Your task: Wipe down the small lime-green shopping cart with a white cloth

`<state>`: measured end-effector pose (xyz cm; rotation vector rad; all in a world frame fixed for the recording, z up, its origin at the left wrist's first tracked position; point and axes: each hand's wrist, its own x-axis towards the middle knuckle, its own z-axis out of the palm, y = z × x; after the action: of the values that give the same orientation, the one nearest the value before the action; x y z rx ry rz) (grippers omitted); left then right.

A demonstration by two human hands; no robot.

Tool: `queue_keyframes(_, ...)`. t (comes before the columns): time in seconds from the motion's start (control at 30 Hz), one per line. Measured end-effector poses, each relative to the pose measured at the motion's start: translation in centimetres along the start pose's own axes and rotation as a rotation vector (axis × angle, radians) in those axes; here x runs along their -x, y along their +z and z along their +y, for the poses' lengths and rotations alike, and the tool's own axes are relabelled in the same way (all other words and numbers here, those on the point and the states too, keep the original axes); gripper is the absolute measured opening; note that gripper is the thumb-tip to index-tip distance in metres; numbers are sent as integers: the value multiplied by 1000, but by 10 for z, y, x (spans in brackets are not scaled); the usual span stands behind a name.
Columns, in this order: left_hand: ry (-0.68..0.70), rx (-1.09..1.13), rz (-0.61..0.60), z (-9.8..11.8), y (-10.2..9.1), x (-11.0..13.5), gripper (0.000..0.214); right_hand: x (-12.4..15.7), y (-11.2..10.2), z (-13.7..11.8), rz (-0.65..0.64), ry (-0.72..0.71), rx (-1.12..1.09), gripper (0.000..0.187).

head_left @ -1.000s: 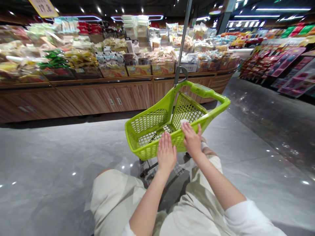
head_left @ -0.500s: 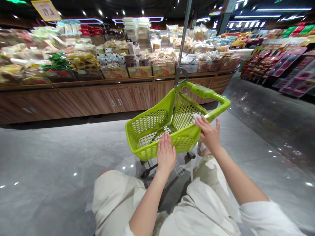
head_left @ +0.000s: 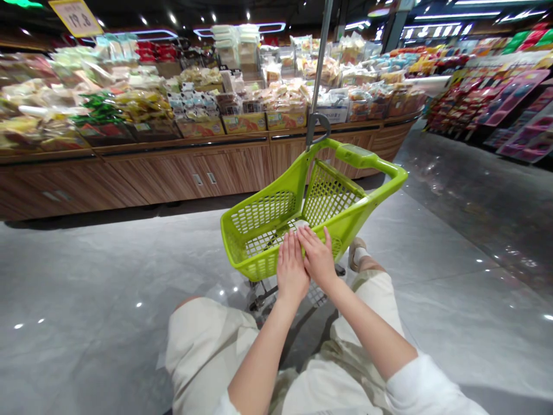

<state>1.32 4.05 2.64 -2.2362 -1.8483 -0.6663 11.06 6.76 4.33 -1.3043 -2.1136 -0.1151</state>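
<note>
A lime-green shopping cart [head_left: 262, 206] with a perforated plastic basket stands in front of me. My left hand [head_left: 292, 275] lies on the near rim, fingers stretched out and close together. Right beside it, touching its fingers, my right hand [head_left: 317, 256] presses on the same rim, its thumb raised. A small white wipe or cloth [head_left: 301, 223] shows past the right fingertips, pinned against the rim; most of it is hidden. At the right, the cart's handle [head_left: 391, 183] curves away from both hands.
A grey pole [head_left: 320, 69] with a hooked bracket [head_left: 319, 128] rises by the cart's far side. Behind runs a wooden display counter [head_left: 190, 176] heaped with packaged food. Further racks [head_left: 470, 104] stand at right. My shoe [head_left: 356, 253] is on the glossy tiled floor [head_left: 86, 282].
My right hand has slid left and towards me along the cart rim with the white wipe, from near the handle to my left hand. The left hand has stayed in place.
</note>
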Motion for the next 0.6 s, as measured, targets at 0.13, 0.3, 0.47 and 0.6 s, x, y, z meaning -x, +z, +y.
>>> queue_keyframes(0.13,3,-9,5,0,-2,0,67,1,-22,33,-61,-131,47,73)
queue_keyframes(0.3,13,9,24,2,-2,0,66,-8,-68,105,52,-6,241,71)
queue_keyframes(0.47,18,48,61,7,0,-1,71,-16,-73,121,234,194,288,66)
queue_keyframes(0.6,21,58,68,7,2,-1,74,-9,-35,62,101,116,189,69)
